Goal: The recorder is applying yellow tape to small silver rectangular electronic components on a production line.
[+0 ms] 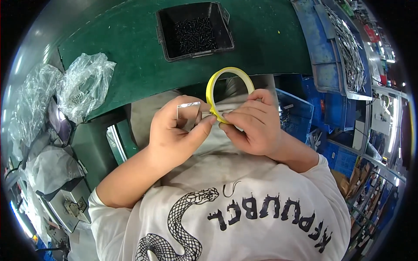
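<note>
Yellow tape roll (210, 90) is pinched in the right hand (259, 126); left of it, the curled left hand (170, 130) holds a clear plate (188, 114).

I have a black bin (187, 11) on the green surface (135, 39), holding many small black parts (196, 35). Left of that bin and nearer me lies a crumpled clear plastic bag (87, 80). To the bin's right I see a blue tray (321, 52) heaped with thin metal strips (347, 52); right of the bin, but nearer me, is a blue crate (298, 101).
</note>
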Motion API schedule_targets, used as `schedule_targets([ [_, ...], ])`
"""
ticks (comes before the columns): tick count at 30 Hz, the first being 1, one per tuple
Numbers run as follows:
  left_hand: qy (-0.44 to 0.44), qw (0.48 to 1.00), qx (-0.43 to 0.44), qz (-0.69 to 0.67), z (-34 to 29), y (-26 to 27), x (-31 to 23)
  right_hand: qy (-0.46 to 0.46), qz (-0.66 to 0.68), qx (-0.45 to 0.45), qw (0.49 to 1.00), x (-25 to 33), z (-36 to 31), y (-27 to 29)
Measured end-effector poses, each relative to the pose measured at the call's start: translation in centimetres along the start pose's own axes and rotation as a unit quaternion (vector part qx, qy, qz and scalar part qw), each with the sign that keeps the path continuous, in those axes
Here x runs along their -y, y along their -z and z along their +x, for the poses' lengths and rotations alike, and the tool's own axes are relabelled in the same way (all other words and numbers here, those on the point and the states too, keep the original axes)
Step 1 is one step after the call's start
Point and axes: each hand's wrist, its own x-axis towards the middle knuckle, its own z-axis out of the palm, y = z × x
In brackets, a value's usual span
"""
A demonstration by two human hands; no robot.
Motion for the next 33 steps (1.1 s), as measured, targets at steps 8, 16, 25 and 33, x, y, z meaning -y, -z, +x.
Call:
schedule_targets([
  [8,-0.033,0.999,0.011,0.030,0.2,0.1,0.2,0.009,-0.017,0.008,1.000,-0.3,-0.2,-0.3],
  [16,0.010,0.997,0.057,0.042,0.4,0.4,-0.1,0.015,-0.012,0.019,1.000,-0.3,-0.3,-0.2],
  [25,-0.072,0.987,0.107,0.095,0.6,0.7,0.1,0.013,-0.008,-0.004,1.000,-0.3,-0.7,-0.4],
  [33,-0.002,0.999,-0.005,0.037,0.1,0.2,0.4,0.006,-0.005,-0.003,1.000,-0.3,-0.8,-0.4],
])
